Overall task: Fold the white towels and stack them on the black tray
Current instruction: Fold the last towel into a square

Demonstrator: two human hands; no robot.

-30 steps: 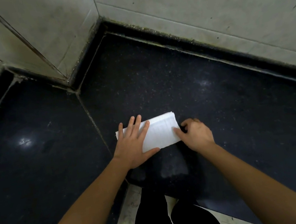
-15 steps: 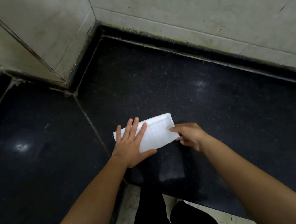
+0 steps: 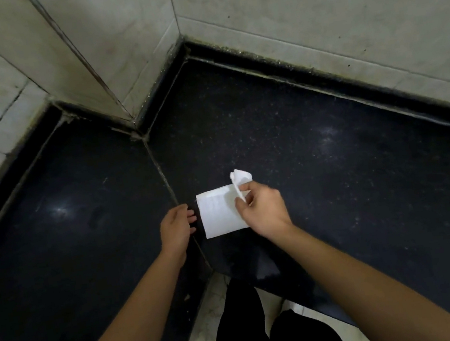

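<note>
A small white towel [image 3: 218,215] lies on the black stone counter [image 3: 336,182], folded into a rough rectangle. My right hand [image 3: 261,208] pinches its right end and has lifted that end up and over toward the left, so a curled flap stands above my fingers. My left hand [image 3: 175,227] rests on the counter just left of the towel, off the cloth, fingers loosely curled and holding nothing. No black tray is in view.
The counter runs into a corner of pale tiled walls [image 3: 282,15] at the back. A seam [image 3: 167,184] in the stone passes between my hands. The counter's front edge is near my legs, in dark trousers [image 3: 241,328], at the bottom.
My left hand has slid off the towel to its left. My right hand has gripped the towel's right end and lifted it, folding it leftward. The view has shifted.
</note>
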